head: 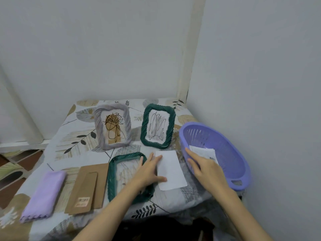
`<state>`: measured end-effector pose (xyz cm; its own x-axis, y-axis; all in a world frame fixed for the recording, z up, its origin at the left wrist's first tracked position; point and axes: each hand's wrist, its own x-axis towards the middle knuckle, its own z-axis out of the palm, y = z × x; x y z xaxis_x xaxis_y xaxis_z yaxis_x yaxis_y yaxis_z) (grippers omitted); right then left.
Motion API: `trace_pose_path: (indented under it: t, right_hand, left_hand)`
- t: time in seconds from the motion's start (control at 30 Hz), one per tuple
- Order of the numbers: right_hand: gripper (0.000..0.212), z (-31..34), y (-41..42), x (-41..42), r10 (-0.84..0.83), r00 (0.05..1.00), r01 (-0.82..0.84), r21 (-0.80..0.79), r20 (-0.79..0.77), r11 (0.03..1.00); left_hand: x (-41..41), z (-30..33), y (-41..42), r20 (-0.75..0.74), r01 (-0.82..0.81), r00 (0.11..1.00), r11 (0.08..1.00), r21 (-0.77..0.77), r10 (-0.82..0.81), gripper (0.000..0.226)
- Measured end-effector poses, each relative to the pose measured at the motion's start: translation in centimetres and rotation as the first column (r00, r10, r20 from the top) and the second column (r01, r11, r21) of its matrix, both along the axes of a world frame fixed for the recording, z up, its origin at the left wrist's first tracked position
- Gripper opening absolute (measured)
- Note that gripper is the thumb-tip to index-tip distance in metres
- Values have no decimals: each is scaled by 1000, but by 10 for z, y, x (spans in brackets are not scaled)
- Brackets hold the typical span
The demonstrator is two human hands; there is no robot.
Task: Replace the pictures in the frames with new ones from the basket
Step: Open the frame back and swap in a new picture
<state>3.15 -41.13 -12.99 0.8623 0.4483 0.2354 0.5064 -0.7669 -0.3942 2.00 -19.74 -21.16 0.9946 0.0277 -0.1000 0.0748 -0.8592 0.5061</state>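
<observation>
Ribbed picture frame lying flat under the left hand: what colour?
Dark green ribbed picture frame, clearest in the head view.

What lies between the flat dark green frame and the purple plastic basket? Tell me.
In the head view, a white sheet of paper lies between the flat green frame and purple basket, the left hand resting on its edge.

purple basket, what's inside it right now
A few white paper sheets lie inside the purple basket. The right hand covers their near edge, so the exact count is unclear.
</observation>
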Motion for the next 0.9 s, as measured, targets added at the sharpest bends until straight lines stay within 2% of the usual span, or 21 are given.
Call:
trace_pose_path:
  t: [0.17,0.33,0.43,0.5,0.53,0.57,0.6,0.63,0.67,0.73,0.8,0.83,0.9]
  right_hand:
    - [40,2,-5,-1,23,999,-24,40,24,999]
    - [41,-10,6,-7,27,1000,-27,-12,12,1000]
    - [42,-23,10,-9,65,997,-63,-48,43,997]
    - [44,-28,11,-9,75,996,-71,-79,41,994]
    - [46,-29,12,-10,74,997,-70,-102,32,992]
    - [45,-27,12,-11,72,997,-70,-113,17,991]
    - [43,-22,12,-12,72,997,-72,-105,-10,992]
    - [42,-17,11,-12,69,996,-73,-76,-61,994]
    - [43,-12,9,-12,66,990,-70,-29,-124,997]
    - [42,-1,4,-9,44,972,-30,64,-231,997]
    - [40,1,-5,8,-38,959,74,120,-281,990]
    - [41,-2,-10,21,-107,947,141,93,-303,986]
    - [47,-10,-21,50,-253,893,248,-63,-372,967]
  left_hand:
    - [9,-6,-19,-52,48,998,967,251,-36,88]
    - [18,0,-27,-78,55,997,923,381,-27,85]
    - [20,3,-25,-75,74,996,924,375,-50,80]
    - [20,5,-23,-4,33,999,964,262,-33,64]
    - [21,8,-24,66,-19,998,995,100,13,56]
    - [21,13,-25,118,-76,989,987,-141,93,50]
    - [21,20,-27,124,-118,976,909,-399,181,47]
    - [21,27,-30,92,-139,966,788,-600,240,46]
    - [21,32,-32,52,-147,963,675,-723,265,46]
    - [22,38,-35,-5,-157,962,538,-828,273,47]
    - [25,41,-37,-59,-174,965,455,-874,256,53]
    - [25,43,-38,-80,-177,970,442,-879,229,57]
    - [24,45,-39,-71,-146,983,479,-866,172,65]
